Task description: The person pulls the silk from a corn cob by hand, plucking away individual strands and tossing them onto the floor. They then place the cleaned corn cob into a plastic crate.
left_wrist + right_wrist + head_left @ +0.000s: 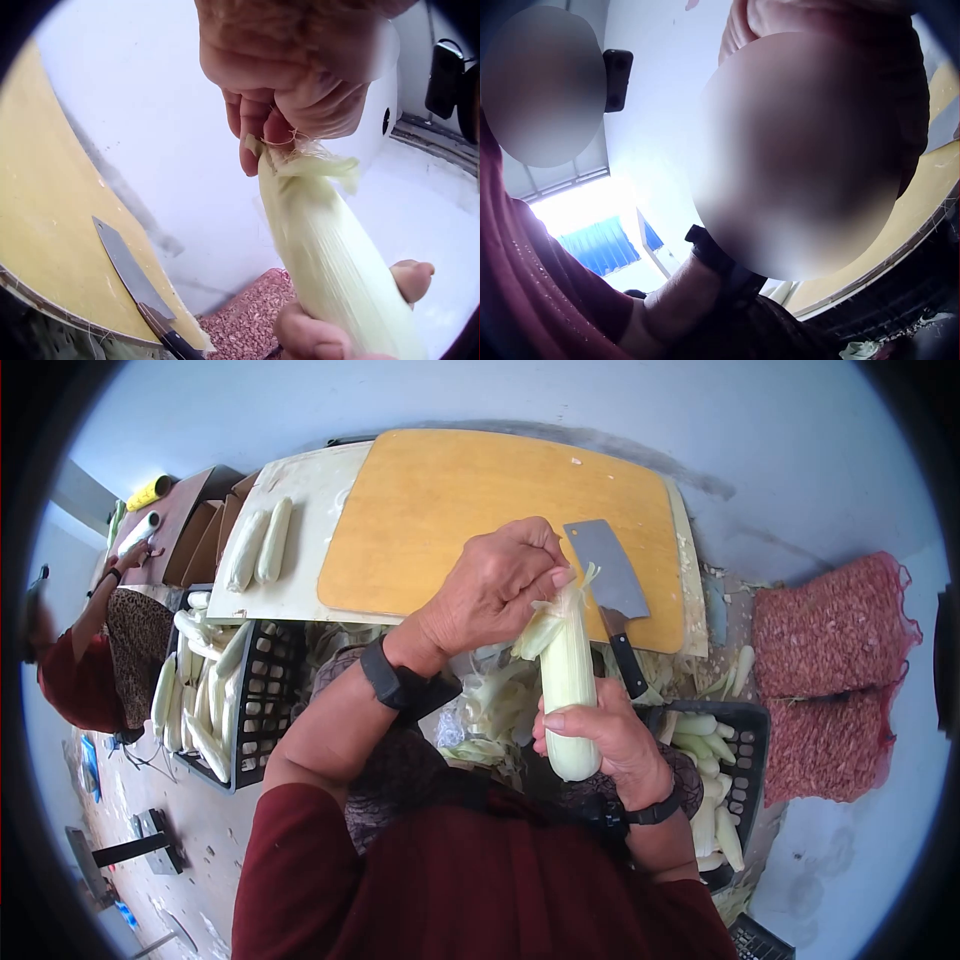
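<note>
A pale green ear of corn in its husk is held tilted nearly upright in front of the body. My left hand pinches loose husk and silk at its top end; the left wrist view shows these fingers close up at the tip. Around the lower part of the ear curls my right hand, its thumb across the front. A large blurred patch covers much of the right wrist view, hiding the ear there.
A cleaver lies on the yellow board, with two pale ears on the board to its left. Crates of ears flank the body, the left one fuller. Red mesh sacks lie right. Another person stands far left.
</note>
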Tool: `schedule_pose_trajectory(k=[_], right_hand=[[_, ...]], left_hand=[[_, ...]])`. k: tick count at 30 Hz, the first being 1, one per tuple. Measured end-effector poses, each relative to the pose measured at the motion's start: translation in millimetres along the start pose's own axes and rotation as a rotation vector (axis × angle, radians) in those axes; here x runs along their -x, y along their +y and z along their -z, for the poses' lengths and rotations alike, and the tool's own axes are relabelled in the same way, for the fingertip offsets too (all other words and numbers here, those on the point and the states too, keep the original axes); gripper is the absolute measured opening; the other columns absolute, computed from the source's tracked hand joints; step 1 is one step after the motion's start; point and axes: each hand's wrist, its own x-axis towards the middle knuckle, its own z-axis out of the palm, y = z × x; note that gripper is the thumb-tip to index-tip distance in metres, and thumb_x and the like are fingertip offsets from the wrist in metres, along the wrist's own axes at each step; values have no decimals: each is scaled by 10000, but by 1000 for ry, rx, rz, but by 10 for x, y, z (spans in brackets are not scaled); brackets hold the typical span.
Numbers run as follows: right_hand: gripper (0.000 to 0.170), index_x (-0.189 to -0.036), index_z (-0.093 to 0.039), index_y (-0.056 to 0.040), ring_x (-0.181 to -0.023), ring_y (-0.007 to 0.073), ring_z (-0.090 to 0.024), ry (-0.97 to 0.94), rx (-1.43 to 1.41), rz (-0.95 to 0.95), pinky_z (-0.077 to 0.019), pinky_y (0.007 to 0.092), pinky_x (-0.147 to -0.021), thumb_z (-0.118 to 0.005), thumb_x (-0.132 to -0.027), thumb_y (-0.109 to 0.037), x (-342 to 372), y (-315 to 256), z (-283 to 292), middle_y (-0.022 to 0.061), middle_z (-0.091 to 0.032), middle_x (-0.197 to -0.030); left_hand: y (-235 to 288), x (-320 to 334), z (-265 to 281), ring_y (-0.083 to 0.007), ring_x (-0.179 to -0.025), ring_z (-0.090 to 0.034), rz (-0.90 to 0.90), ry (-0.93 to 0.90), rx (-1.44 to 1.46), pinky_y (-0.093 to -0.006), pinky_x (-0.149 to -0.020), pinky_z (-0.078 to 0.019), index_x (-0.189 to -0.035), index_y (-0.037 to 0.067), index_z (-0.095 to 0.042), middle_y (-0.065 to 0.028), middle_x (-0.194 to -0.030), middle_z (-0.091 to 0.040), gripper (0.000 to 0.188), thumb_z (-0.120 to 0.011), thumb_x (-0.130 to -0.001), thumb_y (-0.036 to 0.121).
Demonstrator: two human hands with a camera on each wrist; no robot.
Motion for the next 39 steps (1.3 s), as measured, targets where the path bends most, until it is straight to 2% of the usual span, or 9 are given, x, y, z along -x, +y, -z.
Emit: schedule_pose_trajectory(k=[10,13,15,16,19,27,31,37,39], right_hand=[[361,-948,-567,67,-641,231,-641,-47,-39,-55,-542,328,-612,-667,-689,-163,6,45,52,157,-624,-763],[377,-952,-568,67,-641,233,-640,-35,-51,-67,-544,330,-617,-676,-677,-167,17,25,53,160,-623,-763],[373,-933,-572,70,-647,186,-632,-78,-62,-47,-521,294,-609,-701,-710,-200,19,21,56,129,-621,-766],[373,-933,-572,70,-647,186,-632,-80,-59,-46,-521,294,-609,-701,-710,-200,18,21,56,129,-621,-766],[399,-956,-566,74,-641,233,-639,-57,-58,-61,-549,330,-622,-690,-666,-170,13,25,50,164,-621,-767],[409,-966,-559,78,-643,228,-640,-52,-75,-39,-551,329,-623,-700,-678,-175,19,21,52,159,-623,-772],[401,-966,-559,77,-645,228,-641,-51,-92,-43,-551,331,-623,-698,-680,-168,15,42,82,157,-623,-775],[389,-966,-558,79,-657,232,-643,-46,-78,-21,-552,337,-621,-693,-684,-152,24,48,100,162,-624,-782],[380,-967,-564,72,-656,188,-635,-52,-93,-12,-535,298,-616,-707,-706,-165,31,47,101,128,-622,-776]], left_hand=[[-68,-34,-3,-262,-696,-528,18,-9,104,-430,-905,-478,-699,-71,-526,-123,-678,-509,236,-544,-881,77],[-80,-40,0,-271,-743,-563,16,15,128,-390,-877,-485,-701,-73,-533,-130,-691,-520,252,-543,-890,94],[-31,-39,9,-275,-814,-598,153,44,194,-352,-835,-487,-705,-73,-544,-136,-705,-533,282,-537,-903,127],[-20,-41,18,-275,-814,-598,151,47,192,-352,-835,-487,-705,-73,-544,-136,-705,-533,282,-537,-903,127],[2,-38,35,-268,-882,-614,202,29,164,-336,-817,-484,-705,-70,-557,-133,-714,-547,311,-523,-919,154],[-81,-20,-27,-103,-641,-526,287,99,268,-277,-702,-474,-708,-60,-569,-67,-682,-520,323,-514,-932,167],[-78,-19,15,-101,-654,-531,323,112,216,-248,-661,-474,-735,-57,-573,-60,-714,-533,313,-516,-934,178],[-138,9,62,-92,-685,-542,414,202,376,-224,-618,-462,-781,-25,-585,-42,-777,-563,300,-503,-948,210],[-159,18,81,-88,-702,-553,424,247,414,-229,-619,-463,-785,-15,-587,-41,-773,-572,300,-508,-948,225]])
